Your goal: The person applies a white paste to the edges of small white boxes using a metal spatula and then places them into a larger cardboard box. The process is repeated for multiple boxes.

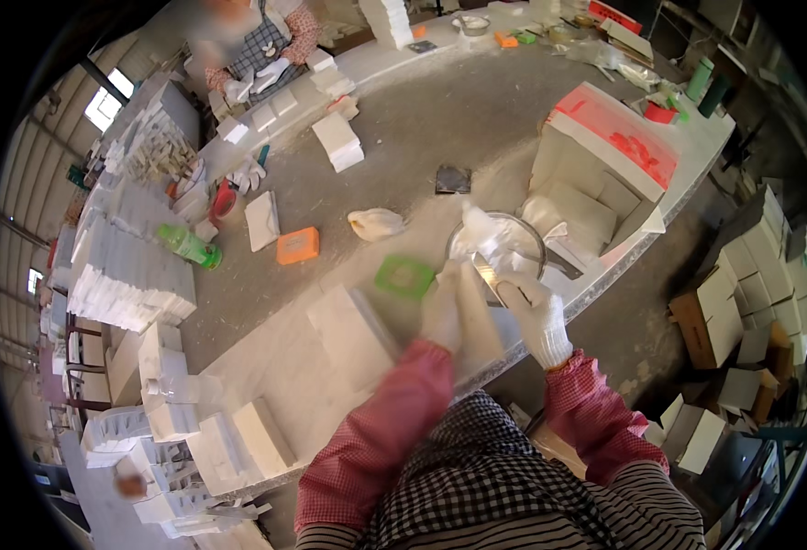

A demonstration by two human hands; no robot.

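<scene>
While the right hand (536,321) closes round a metal scraper (485,271) | left hand (440,312), apart from it, blurs beside a white slab (479,323), grip untellable | slab nearside of bowl (544,247), likely stiff, brittle: hold long edges

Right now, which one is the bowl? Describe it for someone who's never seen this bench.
On the big grey table, find the large carton with red across its top, toward the right. Just left of it, beyond the gloved right hand, sits the bowl. Unlike the boxy carton and the flat green square nearby, it's round, with white contents.
</scene>
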